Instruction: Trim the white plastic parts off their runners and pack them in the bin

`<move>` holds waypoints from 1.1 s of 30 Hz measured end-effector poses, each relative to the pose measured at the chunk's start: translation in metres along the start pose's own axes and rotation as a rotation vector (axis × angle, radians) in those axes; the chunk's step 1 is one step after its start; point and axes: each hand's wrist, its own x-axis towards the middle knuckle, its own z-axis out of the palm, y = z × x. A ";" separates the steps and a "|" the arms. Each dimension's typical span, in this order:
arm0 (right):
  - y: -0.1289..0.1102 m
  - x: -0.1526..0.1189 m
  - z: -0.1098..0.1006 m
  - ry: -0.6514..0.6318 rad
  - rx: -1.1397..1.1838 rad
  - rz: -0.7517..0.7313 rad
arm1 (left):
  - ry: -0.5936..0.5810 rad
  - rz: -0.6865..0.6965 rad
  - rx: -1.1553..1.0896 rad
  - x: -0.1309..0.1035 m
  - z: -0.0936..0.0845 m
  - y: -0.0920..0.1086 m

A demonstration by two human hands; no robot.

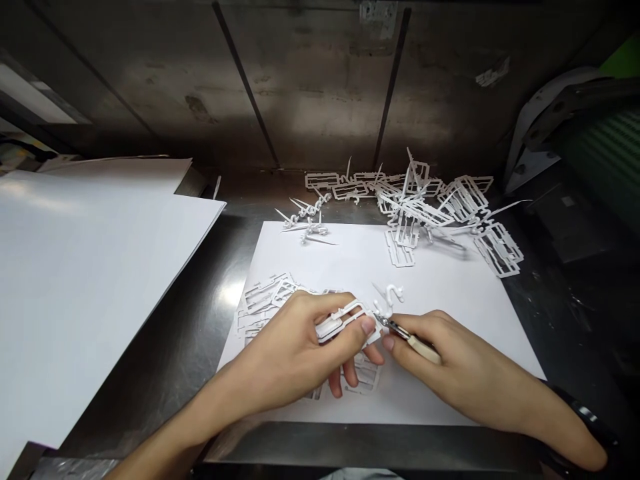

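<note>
My left hand (320, 340) grips a white plastic frame (345, 320) between thumb and fingers, over a sheet of white paper (440, 393). In my right hand (445, 360) is a pair of cutting pliers (423, 348) with pale handles. Their metal jaws meet the right end of the frame, where a curled white sprue (389, 300) with a thin spike sticks up. Whether the jaws have cut through, I cannot tell. Several similar white frames (265, 297) lie beneath and left of my left hand, partly hidden by it.
A tangled heap of white frames with sprues (415, 207) lies along the back right. Several loose curled sprues (313, 230) sit left of it. Large white sheets (100, 267) are stacked at the left on the metal bench (220, 267). A metal wall (315, 87) closes off the back.
</note>
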 end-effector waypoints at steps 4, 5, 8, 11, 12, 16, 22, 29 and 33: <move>0.001 -0.001 0.001 -0.012 -0.024 0.024 | -0.005 -0.019 0.018 0.002 0.000 0.000; 0.001 -0.001 0.002 -0.028 -0.025 0.040 | -0.006 -0.018 0.026 0.002 0.000 0.001; 0.003 0.000 0.005 -0.059 -0.034 0.091 | -0.015 -0.008 0.048 0.003 -0.001 0.001; 0.006 0.000 0.009 -0.022 -0.043 0.100 | -0.024 0.018 0.068 0.004 -0.003 0.002; 0.007 0.001 0.011 -0.001 -0.050 0.100 | -0.025 0.026 0.071 0.005 -0.003 0.001; 0.011 0.003 0.016 0.070 -0.117 0.121 | -0.029 0.049 0.080 0.010 -0.005 -0.002; 0.015 0.012 0.007 0.177 -0.107 0.111 | 0.002 0.113 0.064 0.015 -0.014 -0.002; 0.019 0.019 0.000 0.250 -0.060 0.082 | 0.298 0.342 0.172 0.003 -0.041 0.008; 0.020 0.024 0.001 0.261 -0.049 0.087 | 0.113 0.285 0.520 -0.001 -0.040 0.005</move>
